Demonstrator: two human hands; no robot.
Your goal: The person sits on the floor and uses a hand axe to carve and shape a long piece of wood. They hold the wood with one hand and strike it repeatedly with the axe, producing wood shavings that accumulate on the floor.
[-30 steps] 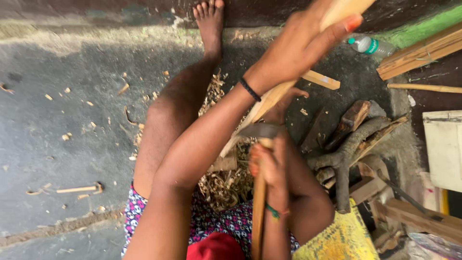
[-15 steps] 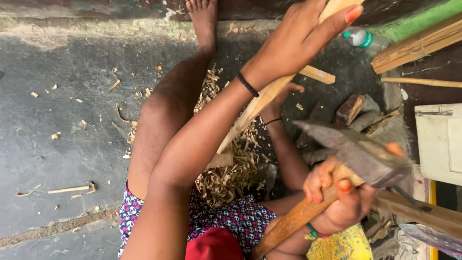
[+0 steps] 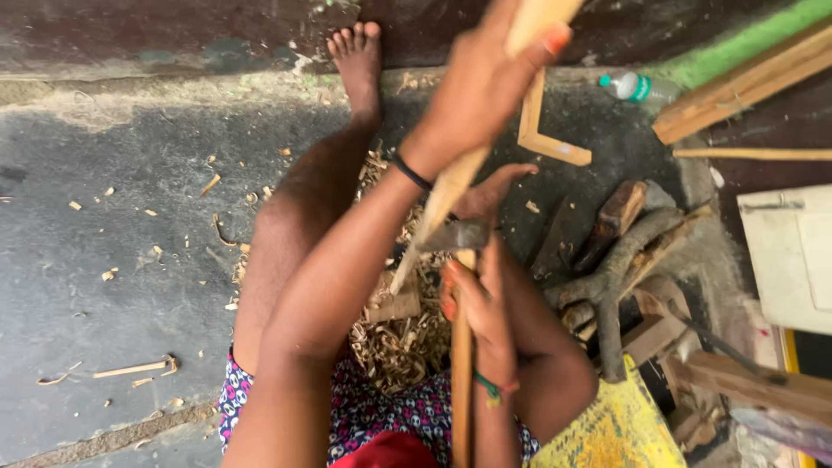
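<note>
Over wood shavings [image 3: 394, 342], left hand [image 3: 485, 82] clasping stick [image 3: 451, 186], right hand [image 3: 477, 303] seemingly clenching adze [image 3: 459, 238].

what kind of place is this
Probably an informal woodworking spot on the ground. The person sits on a concrete floor, the left hand holding a stick, the right hand an adze. Shavings and offcuts lie around.

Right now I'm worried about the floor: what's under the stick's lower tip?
Under the stick tip sits a small wood block on a heap of pale shavings. The concrete beneath is covered, so any marks are hidden.
</note>
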